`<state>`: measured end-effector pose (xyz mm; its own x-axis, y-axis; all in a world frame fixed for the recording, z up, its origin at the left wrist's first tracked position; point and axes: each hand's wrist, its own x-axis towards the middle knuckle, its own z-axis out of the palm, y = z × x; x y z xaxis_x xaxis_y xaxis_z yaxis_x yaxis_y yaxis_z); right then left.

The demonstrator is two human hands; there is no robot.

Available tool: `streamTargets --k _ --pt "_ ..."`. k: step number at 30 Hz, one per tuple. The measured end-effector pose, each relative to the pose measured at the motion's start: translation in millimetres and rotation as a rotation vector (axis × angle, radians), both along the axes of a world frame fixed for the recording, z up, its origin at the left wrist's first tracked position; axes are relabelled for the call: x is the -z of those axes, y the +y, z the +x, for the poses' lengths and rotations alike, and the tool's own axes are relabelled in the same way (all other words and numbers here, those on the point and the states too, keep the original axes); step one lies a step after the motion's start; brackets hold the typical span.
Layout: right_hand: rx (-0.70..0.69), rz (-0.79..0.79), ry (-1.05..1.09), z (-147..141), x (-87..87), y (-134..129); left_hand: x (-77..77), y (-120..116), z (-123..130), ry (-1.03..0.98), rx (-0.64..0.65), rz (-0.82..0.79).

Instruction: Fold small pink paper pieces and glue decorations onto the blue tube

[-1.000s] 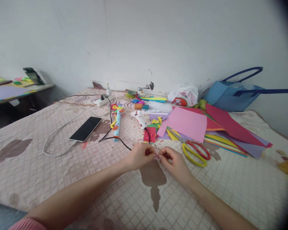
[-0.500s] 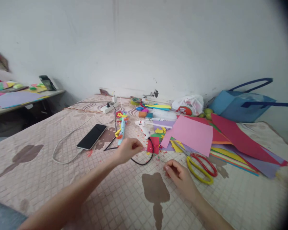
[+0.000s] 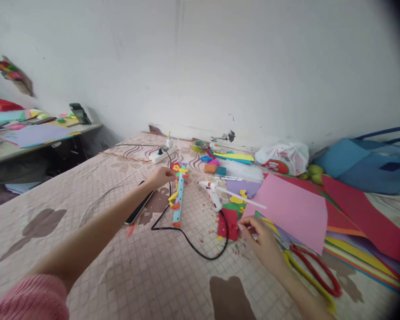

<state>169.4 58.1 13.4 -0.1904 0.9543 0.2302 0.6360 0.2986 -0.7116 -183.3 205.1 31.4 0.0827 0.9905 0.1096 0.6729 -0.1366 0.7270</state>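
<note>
My left hand [image 3: 161, 177] reaches to the far end of a light blue paper strip [image 3: 178, 200] decorated with small yellow and orange paper pieces. Its fingers are pinched beside a yellow paper flower [image 3: 176, 167]; whatever they hold is hidden. Over the right edge of a small red paper piece [image 3: 227, 224], my right hand [image 3: 262, 242] is closed with thumb and forefinger together, and what is in them is too small to make out. A white glue gun [image 3: 215, 198] with a glue stick in its back lies between the hands. Scissors [image 3: 315, 271] with red and yellow handles rest beside my right wrist.
A black phone [image 3: 139, 209] lies partly under my left forearm. The glue gun's black cord [image 3: 193, 246] loops across the cloth. Coloured sheets, including a pink one [image 3: 290, 209], are piled on the right. A power strip [image 3: 162, 154], plastic bag [image 3: 282, 158] and blue bag [image 3: 363, 164] stand farther back.
My left hand has moved away from me to the far end of the blue strip. My right hand is now at the red paper. The view has shifted left.
</note>
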Motion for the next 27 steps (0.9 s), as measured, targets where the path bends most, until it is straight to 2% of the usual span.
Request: streamTargets --k 5,13,22,27 --pt "0.004 0.018 -0.083 -9 6.4 41 8.8 24 -2 0.026 0.052 -0.045" --pt "-0.101 0.027 -0.160 -31 15.5 82 17.6 36 -9 0.035 0.133 -0.088" --pt "-0.112 -0.086 -0.181 -59 12.6 102 21.4 39 -13 0.019 0.123 -0.063" --pt "-0.068 -0.082 -0.221 -67 17.3 109 25.6 42 -12 0.012 0.096 -0.046"
